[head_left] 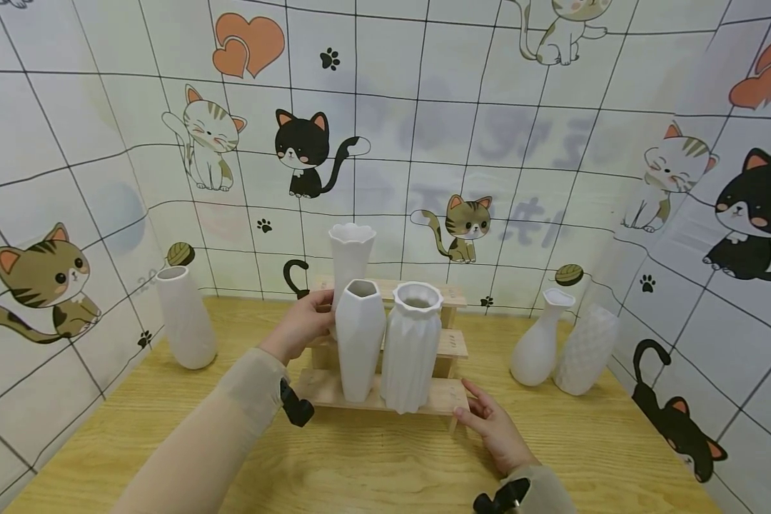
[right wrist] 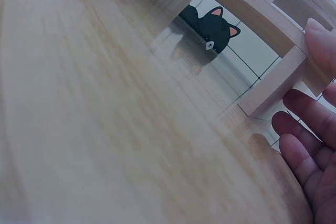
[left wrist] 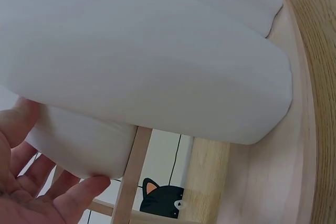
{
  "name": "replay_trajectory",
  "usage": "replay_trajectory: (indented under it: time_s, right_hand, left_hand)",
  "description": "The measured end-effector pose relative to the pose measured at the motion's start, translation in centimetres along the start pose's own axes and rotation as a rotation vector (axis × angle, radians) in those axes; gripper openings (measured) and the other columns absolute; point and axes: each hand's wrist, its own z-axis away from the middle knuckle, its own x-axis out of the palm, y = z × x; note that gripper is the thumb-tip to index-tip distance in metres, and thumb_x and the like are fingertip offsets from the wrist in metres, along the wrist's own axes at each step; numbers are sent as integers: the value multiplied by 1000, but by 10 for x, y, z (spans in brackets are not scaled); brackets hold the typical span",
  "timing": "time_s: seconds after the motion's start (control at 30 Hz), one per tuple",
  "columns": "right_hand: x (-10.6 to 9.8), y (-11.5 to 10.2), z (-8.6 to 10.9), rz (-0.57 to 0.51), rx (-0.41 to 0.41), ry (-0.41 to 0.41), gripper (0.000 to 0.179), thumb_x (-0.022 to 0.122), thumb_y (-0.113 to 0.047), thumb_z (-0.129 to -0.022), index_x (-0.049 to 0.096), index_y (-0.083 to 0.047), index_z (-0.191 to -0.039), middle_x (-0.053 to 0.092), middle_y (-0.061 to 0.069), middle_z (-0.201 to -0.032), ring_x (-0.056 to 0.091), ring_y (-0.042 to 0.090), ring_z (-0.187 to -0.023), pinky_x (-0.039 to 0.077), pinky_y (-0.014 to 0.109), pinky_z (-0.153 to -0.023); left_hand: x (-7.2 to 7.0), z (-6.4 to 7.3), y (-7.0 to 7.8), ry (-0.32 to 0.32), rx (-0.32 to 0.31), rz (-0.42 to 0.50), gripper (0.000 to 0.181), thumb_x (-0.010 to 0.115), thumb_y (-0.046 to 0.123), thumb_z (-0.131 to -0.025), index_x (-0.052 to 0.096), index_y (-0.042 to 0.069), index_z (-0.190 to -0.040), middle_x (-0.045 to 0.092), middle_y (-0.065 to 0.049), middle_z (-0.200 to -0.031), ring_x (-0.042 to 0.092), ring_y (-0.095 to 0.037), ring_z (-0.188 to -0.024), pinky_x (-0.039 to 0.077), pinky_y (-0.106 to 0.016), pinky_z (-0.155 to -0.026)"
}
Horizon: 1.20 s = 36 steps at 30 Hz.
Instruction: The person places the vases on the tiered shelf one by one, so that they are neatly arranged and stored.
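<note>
A three-step wooden stand (head_left: 447, 391) stands on the table in the head view. My left hand (head_left: 300, 325) grips a tall white vase with a scalloped rim (head_left: 352, 250), toward the back of the stand. Thumb and fingers curl round that vase's lower part in the left wrist view. On the lowest step, in front of it, are a white faceted vase (head_left: 360, 343) and a white pleated vase (head_left: 412, 350), both upright. My right hand (head_left: 496, 435) holds the right end of the lowest step, thumb on top and fingers by the leg (right wrist: 277, 85).
A plain white vase (head_left: 186, 321) stands at the left of the wooden table (head_left: 334, 464). To the right, a narrow-necked vase (head_left: 540, 343) and a textured vase (head_left: 585, 350) stand close together. Cat-printed sheeting (head_left: 385, 143) encloses the back and sides.
</note>
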Motion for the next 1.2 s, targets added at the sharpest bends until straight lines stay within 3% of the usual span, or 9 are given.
replay_trajectory:
  time_s: [0.27,0.53,0.7,1.03,1.2]
  right_hand:
    - [0,0,0,0,-4,-4,69,68,-17,-91,33,-10,-150,58,16,-127,55,22,-113,36,45,-101]
    - [0,0,-1,0,-3,-5,70,68,-18,-91,33,-10,-150,58,16,-127,55,23,-114,36,46,-102]
    - [1,-1,-1,7,0,-5,70,69,-20,-91,33,-11,-150,57,16,-128,55,23,-114,36,44,-102]
    - [1,1,-1,7,4,4,71,70,-22,-90,34,-11,-150,58,16,-127,54,24,-115,34,48,-103]
    - [1,1,-1,5,7,8,70,68,-20,-91,33,-10,-150,58,16,-127,55,24,-114,34,50,-104]
  left_hand:
    - [2,0,-1,30,-30,-14,50,64,14,-94,47,10,-141,51,-14,-137,50,-31,-122,47,-47,-94]
    - [-1,3,-10,4,-5,28,52,64,17,-94,46,6,-142,48,-16,-138,48,-32,-125,45,-46,-97]
    - [-8,10,-16,11,9,-9,54,65,21,-94,46,8,-143,46,-14,-142,46,-32,-127,41,-47,-101]
    - [-16,39,-24,112,-12,7,59,67,30,-92,45,7,-141,46,-13,-142,44,-30,-128,35,-51,-105]
    - [-22,56,-37,237,-29,0,54,66,30,-93,48,9,-139,49,-11,-139,48,-26,-122,37,-48,-103]
